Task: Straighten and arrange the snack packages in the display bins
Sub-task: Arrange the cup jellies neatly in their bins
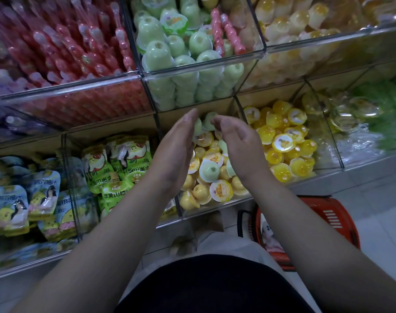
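Right hand (240,145) pinching green jelly cup (210,123), left hand (176,154) flat

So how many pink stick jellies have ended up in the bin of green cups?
2. One pink stick stands beside the other pink stick, at the right side of the green cup bin. More may lie buried.

Green juice pouches (115,177) in lower bin: front one reads "苹果山楂" in white; pouches behind carry the same kind of print upside down, plus "100". Blue-yellow pouches (25,204) at left: "双柚汁", "100". Jelly cup lids unreadable.
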A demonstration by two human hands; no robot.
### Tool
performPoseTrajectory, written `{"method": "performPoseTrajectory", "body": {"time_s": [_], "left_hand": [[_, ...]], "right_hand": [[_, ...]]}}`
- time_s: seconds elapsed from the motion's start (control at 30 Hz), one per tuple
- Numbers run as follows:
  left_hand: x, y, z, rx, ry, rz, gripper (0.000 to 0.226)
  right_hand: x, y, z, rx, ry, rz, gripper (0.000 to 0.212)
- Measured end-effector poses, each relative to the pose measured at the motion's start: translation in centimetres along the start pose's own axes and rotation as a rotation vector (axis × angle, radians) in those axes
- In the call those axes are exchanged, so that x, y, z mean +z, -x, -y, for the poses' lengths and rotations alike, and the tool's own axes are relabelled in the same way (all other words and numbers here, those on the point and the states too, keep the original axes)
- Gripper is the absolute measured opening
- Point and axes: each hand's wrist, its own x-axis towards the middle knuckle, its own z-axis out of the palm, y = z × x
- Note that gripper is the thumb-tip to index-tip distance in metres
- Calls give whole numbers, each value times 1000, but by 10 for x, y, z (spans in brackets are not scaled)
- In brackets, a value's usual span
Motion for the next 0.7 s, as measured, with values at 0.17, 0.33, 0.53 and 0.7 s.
{"method": "performPoseTrajectory", "body": {"time_s": [0.17, 0.33, 0.53, 0.7], "left_hand": [[1, -11, 14, -48, -26, -18, 47], [4, -18, 25, -81, -28, -19, 48], [5, -25, 36, -127, -28, -45, 50], [1, -32, 56, -177, -15, -53, 47]], "right_hand": [[-8, -3, -14, 36, 40, 17, 46], [-14, -6, -30, 100, 64, 37, 34], [-16, -8, -45, 176, 85, 50, 20], [-16, -7, -60, 228, 122, 84, 20]]}}
